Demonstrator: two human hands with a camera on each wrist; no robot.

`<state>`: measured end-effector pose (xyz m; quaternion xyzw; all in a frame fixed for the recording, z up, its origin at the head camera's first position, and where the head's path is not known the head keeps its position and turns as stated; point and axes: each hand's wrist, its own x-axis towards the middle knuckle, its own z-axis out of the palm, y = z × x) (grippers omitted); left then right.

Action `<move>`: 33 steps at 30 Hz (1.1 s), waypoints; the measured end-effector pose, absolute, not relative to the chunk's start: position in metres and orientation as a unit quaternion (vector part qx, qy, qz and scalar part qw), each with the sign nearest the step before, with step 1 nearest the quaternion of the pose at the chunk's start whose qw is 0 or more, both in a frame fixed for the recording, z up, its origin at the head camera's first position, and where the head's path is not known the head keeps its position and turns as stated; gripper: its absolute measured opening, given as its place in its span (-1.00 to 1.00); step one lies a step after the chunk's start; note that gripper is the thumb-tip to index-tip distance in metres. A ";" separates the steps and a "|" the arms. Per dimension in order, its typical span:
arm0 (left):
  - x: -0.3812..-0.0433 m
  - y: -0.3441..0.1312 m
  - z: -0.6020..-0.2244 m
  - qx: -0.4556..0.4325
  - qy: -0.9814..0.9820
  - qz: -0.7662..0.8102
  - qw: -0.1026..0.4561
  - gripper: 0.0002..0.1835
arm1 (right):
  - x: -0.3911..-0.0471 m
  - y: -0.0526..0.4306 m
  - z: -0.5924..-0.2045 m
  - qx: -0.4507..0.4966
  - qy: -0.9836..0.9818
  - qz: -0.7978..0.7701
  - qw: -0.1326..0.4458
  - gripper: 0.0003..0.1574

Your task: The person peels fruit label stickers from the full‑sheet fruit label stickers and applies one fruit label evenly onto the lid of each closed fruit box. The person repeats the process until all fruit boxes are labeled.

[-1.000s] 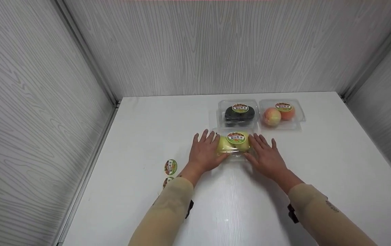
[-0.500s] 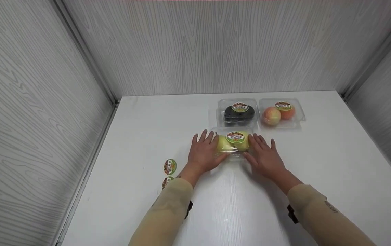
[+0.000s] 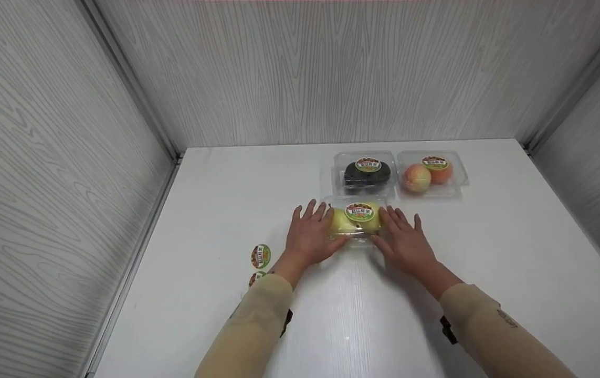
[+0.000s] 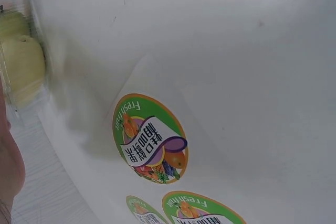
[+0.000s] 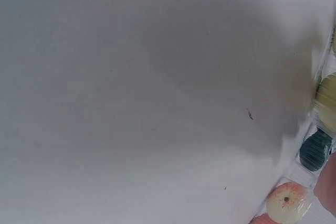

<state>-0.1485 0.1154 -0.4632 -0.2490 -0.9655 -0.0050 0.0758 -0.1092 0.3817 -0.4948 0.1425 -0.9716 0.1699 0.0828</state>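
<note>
In the head view, a clear plastic clamshell box [image 3: 353, 200] holds yellow-green fruit [image 3: 339, 222], with an oval fruit label [image 3: 359, 212] on its lid. My left hand [image 3: 307, 236] touches the box's left side with fingers extended. Against its right side lies my right hand [image 3: 409, 242], its fingers straight too. Both thumbs point inward along the front edge. The left wrist view catches the fruit [image 4: 23, 69] and part of my left hand [image 4: 9, 166] at its left border. Part of my right hand [image 5: 326, 187] shows at the right border of its wrist view.
Directly behind stands a clear box with dark fruit [image 3: 367, 178]. To its right, another holds two peach-like fruits [image 3: 417, 178]. Both carry oval labels. Loose oval stickers [image 3: 261, 256] lie beside my left forearm on the white table [image 3: 216, 210]. Grey wood-grain panels [image 3: 300, 73] enclose the table.
The box of yellow-green fruit has slid very slightly to the left, with both hands staying at its sides. The two boxes behind look unmoved.
</note>
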 end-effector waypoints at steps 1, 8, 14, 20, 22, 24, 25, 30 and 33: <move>-0.149 0.115 -0.463 -0.249 -0.965 -0.005 0.077 -0.05 | -0.109 0.381 -0.494 0.143 -0.972 0.170 0.083 -0.02; -0.151 0.108 -0.465 -0.254 -0.963 -0.005 0.086 -0.06 | -0.108 0.376 -0.492 0.144 -0.970 0.175 0.088 -0.06; -0.154 0.100 -0.465 -0.261 -0.961 -0.010 0.089 -0.06 | -0.108 0.371 -0.491 0.143 -0.969 0.186 0.081 -0.09; -0.158 0.089 -0.463 -0.263 -0.961 -0.011 0.083 -0.06 | -0.110 0.362 -0.490 0.151 -0.968 0.180 0.089 -0.08; -0.159 0.084 -0.463 -0.262 -0.961 -0.010 0.081 -0.06 | -0.111 0.359 -0.490 0.155 -0.967 0.179 0.092 -0.08; -0.161 0.080 -0.463 -0.262 -0.962 -0.013 0.078 -0.06 | -0.112 0.355 -0.490 0.159 -0.967 0.177 0.092 -0.09; -0.162 0.078 -0.463 -0.262 -0.962 -0.015 0.078 -0.06 | -0.112 0.354 -0.490 0.160 -0.967 0.175 0.092 -0.09; -0.166 0.070 -0.464 -0.263 -0.961 -0.021 0.079 -0.06 | -0.114 0.346 -0.490 0.159 -0.969 0.169 0.088 -0.09; -0.168 0.066 -0.463 -0.262 -0.962 -0.020 0.076 -0.07 | -0.115 0.341 -0.489 0.155 -0.969 0.173 0.082 -0.09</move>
